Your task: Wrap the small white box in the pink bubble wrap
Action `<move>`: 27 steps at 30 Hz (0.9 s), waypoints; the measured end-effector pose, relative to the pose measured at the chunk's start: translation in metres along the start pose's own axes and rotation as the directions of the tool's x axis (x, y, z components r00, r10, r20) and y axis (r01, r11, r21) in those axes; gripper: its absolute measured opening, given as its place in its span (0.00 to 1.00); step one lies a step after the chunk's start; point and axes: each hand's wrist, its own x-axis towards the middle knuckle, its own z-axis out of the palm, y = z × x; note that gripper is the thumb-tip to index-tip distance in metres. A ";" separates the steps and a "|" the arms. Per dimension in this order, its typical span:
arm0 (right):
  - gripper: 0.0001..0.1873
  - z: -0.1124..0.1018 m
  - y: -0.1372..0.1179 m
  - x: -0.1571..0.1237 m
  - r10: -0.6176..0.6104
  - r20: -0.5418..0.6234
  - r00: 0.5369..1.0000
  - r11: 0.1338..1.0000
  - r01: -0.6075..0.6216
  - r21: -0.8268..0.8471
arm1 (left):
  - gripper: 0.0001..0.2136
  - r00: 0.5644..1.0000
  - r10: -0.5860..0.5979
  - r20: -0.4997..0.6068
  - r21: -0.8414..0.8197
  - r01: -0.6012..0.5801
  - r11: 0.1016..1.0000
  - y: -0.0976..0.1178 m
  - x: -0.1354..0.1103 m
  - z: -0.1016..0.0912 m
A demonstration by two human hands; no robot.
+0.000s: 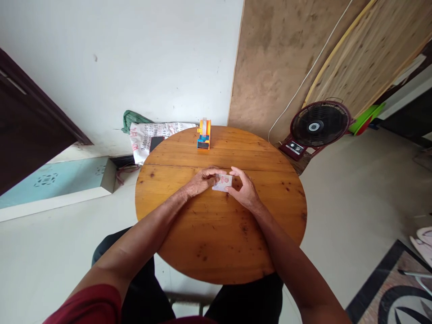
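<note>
A small pale packet with a pink print [223, 182] lies between both hands at the middle of a round wooden table [216, 243]. My left hand [202, 180] grips the packet's left side with its fingers curled over it. My right hand [243, 189] pinches the packet's right side between thumb and fingers. The packet sits low, at or just above the tabletop.
An orange and blue holder [204, 133] stands at the table's far edge. Behind the table lie a printed white sack [148, 135] and a green bag [132, 119]. A dark floor fan [317, 126] stands to the right against wooden boards. A patterned rug [394, 288] is at lower right.
</note>
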 end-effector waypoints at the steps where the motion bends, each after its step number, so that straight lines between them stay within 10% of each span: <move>1: 0.36 0.000 0.000 0.000 -0.009 -0.001 1.000 1.000 0.009 -0.011 | 0.15 1.000 0.020 0.004 0.027 -0.020 0.999 0.001 0.000 0.000; 10: 0.33 0.003 0.000 0.002 -0.016 0.006 1.000 0.999 0.016 -0.028 | 0.13 0.996 0.066 -0.057 0.175 -0.056 0.983 -0.003 0.002 0.004; 27: 0.36 0.000 0.000 0.000 0.042 0.074 0.996 0.998 -0.045 0.036 | 0.26 0.987 -0.064 -0.147 -0.130 0.045 0.991 -0.015 0.002 0.003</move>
